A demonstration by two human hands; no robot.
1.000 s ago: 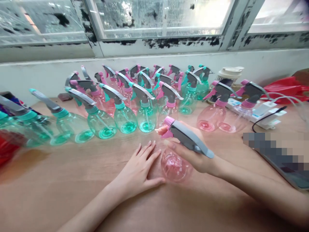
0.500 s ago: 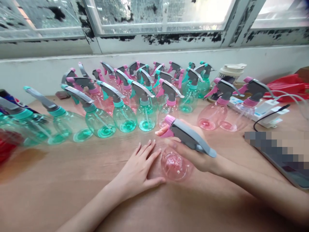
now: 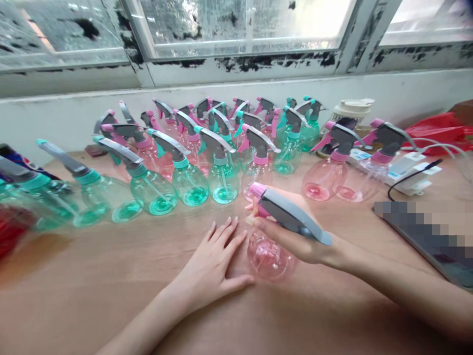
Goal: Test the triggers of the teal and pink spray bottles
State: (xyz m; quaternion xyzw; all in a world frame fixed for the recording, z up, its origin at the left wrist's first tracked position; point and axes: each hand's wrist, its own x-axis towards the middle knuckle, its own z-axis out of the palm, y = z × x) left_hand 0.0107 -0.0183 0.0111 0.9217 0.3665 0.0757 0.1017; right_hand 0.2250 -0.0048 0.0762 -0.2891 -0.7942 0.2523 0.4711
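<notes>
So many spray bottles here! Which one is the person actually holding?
The pink bottle nearest the camera, alone in front of the rows. The right hand grips its grey spray head; the left hand lies flat on the table beside it.

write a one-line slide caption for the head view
Right hand grips a clear pink plastic spray bottle on the wooden table; left hand rests flat beside it.

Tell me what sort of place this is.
Probably a small workshop bench where spray bottles are handled in bulk: rows of green bottles and pink ones on a wooden table beneath a worn window.
</notes>
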